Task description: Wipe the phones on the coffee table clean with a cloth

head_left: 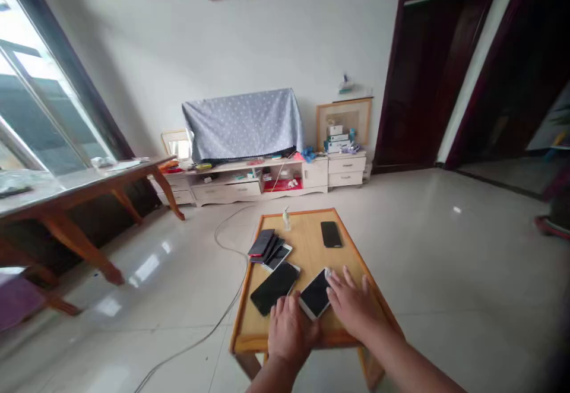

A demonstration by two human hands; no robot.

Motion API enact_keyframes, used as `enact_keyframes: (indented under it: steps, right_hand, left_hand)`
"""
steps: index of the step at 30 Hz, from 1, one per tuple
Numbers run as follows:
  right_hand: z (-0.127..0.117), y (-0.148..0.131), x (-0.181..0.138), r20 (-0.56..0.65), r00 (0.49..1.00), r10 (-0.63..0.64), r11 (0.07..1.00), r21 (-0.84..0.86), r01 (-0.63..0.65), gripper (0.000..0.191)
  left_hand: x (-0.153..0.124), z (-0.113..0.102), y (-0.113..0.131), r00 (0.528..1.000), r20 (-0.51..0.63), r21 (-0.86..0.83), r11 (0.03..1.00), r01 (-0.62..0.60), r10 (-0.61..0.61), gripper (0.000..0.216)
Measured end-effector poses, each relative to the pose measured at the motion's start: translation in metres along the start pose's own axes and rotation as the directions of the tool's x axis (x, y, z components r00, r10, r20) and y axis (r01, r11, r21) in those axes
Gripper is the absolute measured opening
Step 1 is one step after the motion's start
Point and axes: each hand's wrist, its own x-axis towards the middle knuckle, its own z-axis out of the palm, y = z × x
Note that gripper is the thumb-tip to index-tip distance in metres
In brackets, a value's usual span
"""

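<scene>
A white-framed smartphone [315, 294] with a dark screen lies at an angle near the front of the small wooden table. My left hand [287, 329] grips its lower left end, thumb along the near edge and fingers at the far side. Over the phone's right end, my right hand [351, 303] presses a small white wipe [328, 273] with its fingertips, the other fingers spread. Most of the wipe is hidden. Just left of the phone is a larger black-screened device [275, 288], close to my left fingertips.
Several stacked phones [262, 243] lie on the table's left side, with a white phone [278, 256] beside them. A black phone [331, 234] rests at the right. A small pump bottle [286, 219] stands near the far edge. A cable [209, 333] trails over the floor.
</scene>
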Motion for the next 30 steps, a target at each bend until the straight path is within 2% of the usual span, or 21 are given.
enact_keyframes:
  steps: [2,4,6,8,10,12,14,18,20,22,26,28,30]
  right_hand:
    - [0.015,-0.021,-0.023,0.048,0.985,-0.165,0.985,0.057,0.162,0.053]
    - [0.024,-0.033,-0.039,0.069,0.961,-0.268,0.960,0.102,0.260,0.052]
    - [0.023,-0.032,-0.042,0.070,0.948,-0.310,0.945,0.129,0.300,0.051]
    - [0.015,-0.017,-0.034,0.055,0.972,-0.227,0.969,0.108,0.220,0.051]
    - [0.004,0.005,-0.020,0.026,0.996,-0.086,0.994,0.063,0.084,0.052]
    - [-0.002,0.020,-0.012,0.001,1.000,-0.007,1.000,0.027,0.007,0.053]
    - [0.000,0.022,-0.015,0.003,1.000,-0.016,1.000,0.022,0.015,0.053]
    - [0.016,-0.004,-0.044,0.057,0.974,-0.218,0.969,0.127,0.209,0.051]
    - [0.019,-0.012,-0.052,0.057,0.960,-0.273,0.952,0.161,0.261,0.050]
    - [0.016,-0.006,-0.048,0.042,0.974,-0.223,0.966,0.141,0.216,0.050]
    - [0.002,0.026,-0.018,-0.026,1.000,-0.016,0.999,0.034,0.017,0.051]
    - [-0.001,0.033,-0.010,-0.055,0.998,0.022,1.000,0.008,-0.021,0.052]
    - [0.002,0.028,-0.012,-0.060,0.998,0.006,1.000,0.003,-0.006,0.052]
  left_hand:
    - [-0.002,0.003,-0.003,1.000,0.028,-0.003,1.000,-0.014,0.014,0.054]
    - [-0.003,0.004,-0.005,0.999,0.045,-0.006,1.000,-0.024,0.024,0.053]
    - [-0.003,0.003,-0.004,0.998,0.055,-0.010,0.999,-0.032,0.032,0.055]
    - [-0.002,0.000,-0.001,0.999,0.046,-0.016,1.000,-0.026,0.027,0.057]
    - [-0.001,-0.003,0.002,0.999,0.038,-0.022,1.000,-0.021,0.022,0.060]
    - [-0.001,-0.005,0.004,0.999,0.044,-0.026,0.999,-0.022,0.023,0.061]
    - [-0.001,-0.004,0.003,0.999,0.041,-0.035,0.999,-0.024,0.025,0.060]
    - [-0.003,0.002,-0.001,0.999,0.024,-0.039,0.999,-0.020,0.021,0.059]
    - [-0.003,0.003,-0.002,0.999,0.027,-0.037,0.999,-0.018,0.019,0.059]
    - [-0.002,0.002,-0.001,0.999,0.035,-0.030,0.999,-0.017,0.018,0.059]
    - [-0.001,-0.004,0.004,0.997,0.071,-0.008,1.000,-0.030,0.030,0.056]
    - [-0.001,-0.008,0.005,0.996,0.073,-0.008,0.999,-0.051,0.051,0.053]
    - [-0.002,-0.011,0.005,0.995,0.070,-0.014,0.997,-0.070,0.071,0.052]
